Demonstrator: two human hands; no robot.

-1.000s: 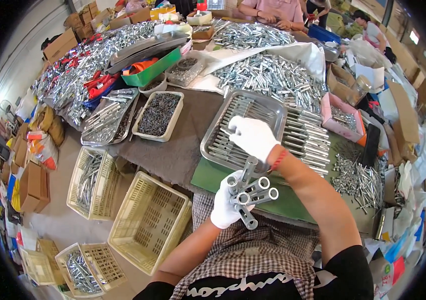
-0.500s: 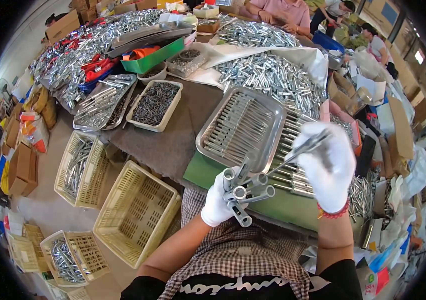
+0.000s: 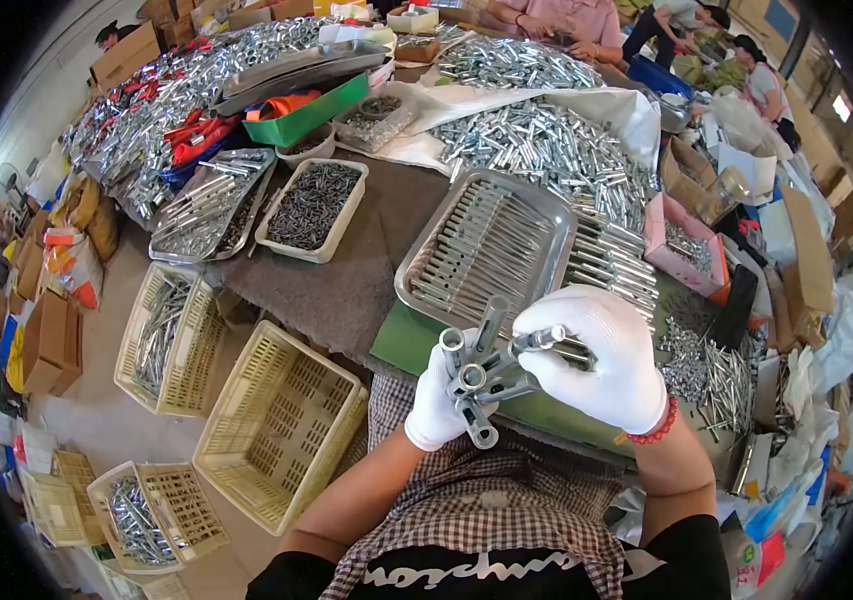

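Note:
My left hand (image 3: 429,407), in a white glove, is closed round a bunch of short hollow metal tubes (image 3: 473,378) with round open ends and side holes. They splay out in different directions in front of my apron. My right hand (image 3: 602,345), also gloved, is closed at the right of the bunch. A shiny metal tube (image 3: 544,338) pokes out from between its thumb and fingers, beside the bunched tubes; its other end is hidden in the glove. Behind both hands lies a steel tray (image 3: 405,285) with long metal rods set in rows.
More tubes (image 3: 615,265) lie in rows right of the tray, on a green mat (image 3: 392,345). A big heap of metal tubes (image 3: 547,150) covers the far table. A tub of dark screws (image 3: 312,207) stands left. Yellow crates (image 3: 282,430) sit on the floor. Another person (image 3: 557,25) sits opposite.
My right hand has come left and down to the bunch, and its fingers have curled in. The thin metal rod it pointed at the tubes no longer shows clearly. My left hand stays almost still.

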